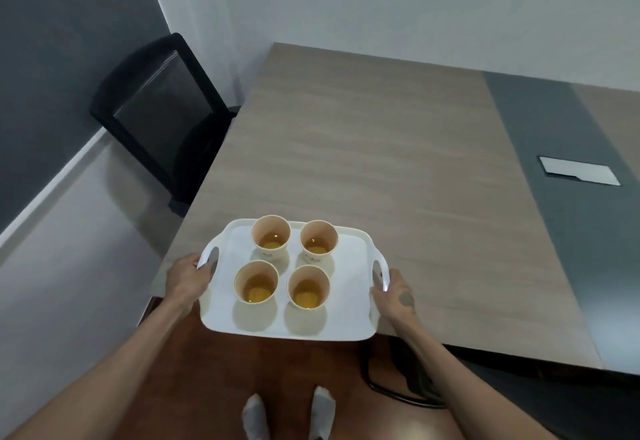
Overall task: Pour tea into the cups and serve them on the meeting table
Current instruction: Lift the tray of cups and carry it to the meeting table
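Note:
A white tray (349, 287) with two side handles is held level over the near corner of the meeting table (363, 148). Several beige paper cups stand upright on it in two rows, each with amber tea at the bottom: back left cup (270, 237), back right cup (318, 241), front left cup (256, 282), front right cup (308, 287). My left hand (187, 278) grips the left handle. My right hand (394, 292) grips the right handle. Part of the tray overhangs the table's near edge.
A black mesh office chair (159, 117) stands at the table's left side by the dark wall. A grey strip with a white cable hatch (580, 171) runs along the table's right part. Another chair base (408, 391) sits under the table near my socked feet (289, 415).

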Available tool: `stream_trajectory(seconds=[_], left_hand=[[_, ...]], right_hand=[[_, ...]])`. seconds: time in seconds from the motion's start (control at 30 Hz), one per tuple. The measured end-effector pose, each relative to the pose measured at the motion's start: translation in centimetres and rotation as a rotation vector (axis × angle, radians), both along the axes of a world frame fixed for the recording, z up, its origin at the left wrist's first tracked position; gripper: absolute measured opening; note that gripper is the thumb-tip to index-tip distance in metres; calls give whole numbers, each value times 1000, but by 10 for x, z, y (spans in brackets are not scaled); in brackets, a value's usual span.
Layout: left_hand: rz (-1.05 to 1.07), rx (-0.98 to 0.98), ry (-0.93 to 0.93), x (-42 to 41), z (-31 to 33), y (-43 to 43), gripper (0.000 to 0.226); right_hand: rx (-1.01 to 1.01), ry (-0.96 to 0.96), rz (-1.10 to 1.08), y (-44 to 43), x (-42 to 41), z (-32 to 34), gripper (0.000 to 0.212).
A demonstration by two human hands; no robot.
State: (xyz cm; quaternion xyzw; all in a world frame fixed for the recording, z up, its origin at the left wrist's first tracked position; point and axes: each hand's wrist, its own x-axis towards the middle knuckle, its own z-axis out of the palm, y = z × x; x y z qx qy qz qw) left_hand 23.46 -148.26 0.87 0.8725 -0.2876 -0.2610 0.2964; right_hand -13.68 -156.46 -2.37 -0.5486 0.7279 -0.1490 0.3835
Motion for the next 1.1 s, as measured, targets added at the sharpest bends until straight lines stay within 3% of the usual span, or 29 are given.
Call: stream_trajectory(seconds=[0.23, 0.37, 0.5, 1.1], left_hand=[[-93, 86, 21, 15, -22, -36, 43], [-194, 122, -34, 19, -26, -53, 27], [-209, 130, -23, 21, -31, -65, 32], [-195, 144, 20, 21, -63, -77, 15]], right_hand=[[-43, 1, -64, -10, 7, -15, 29], [-74, 12, -77, -16, 7, -18, 29], [-81, 53, -83, -21, 7, -22, 29], [-57, 85, -125, -26, 2, -32, 32]])
